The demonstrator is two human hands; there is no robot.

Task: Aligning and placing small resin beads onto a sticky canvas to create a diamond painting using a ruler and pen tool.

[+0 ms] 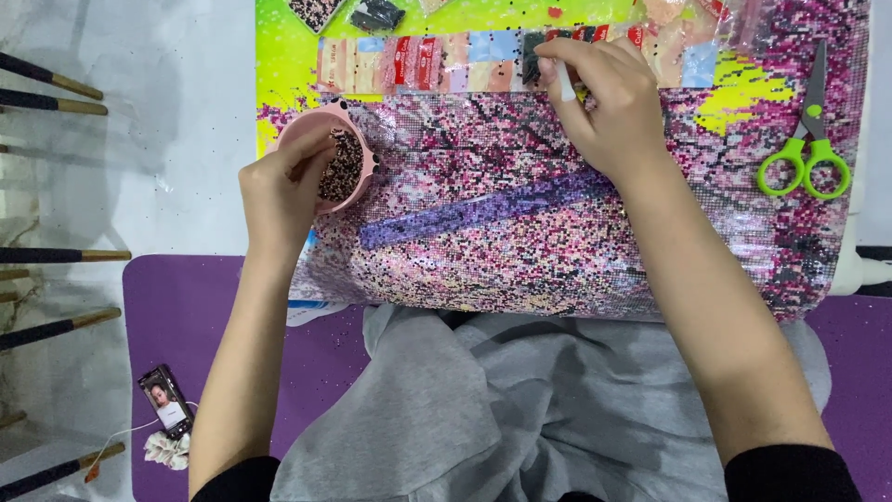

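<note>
A large bead-mosaic canvas (520,232) in pink, black and lime green lies over my lap. My left hand (283,186) grips a small pink tray (327,121) filled with dark beads, held at the canvas's left side. My right hand (604,98) pinches a white applicator pen (564,82), its tip down near the upper middle of the canvas, beside a row of small bead packets (418,63). A translucent purple ruler (483,209) rests diagonally across the canvas between my hands.
Green-handled scissors (806,149) lie on the canvas's right side. More bead bags (372,14) sit at the top edge. A phone (165,402) with a cable lies on the purple mat (177,307) at lower left. Dark chair legs (56,88) stand left.
</note>
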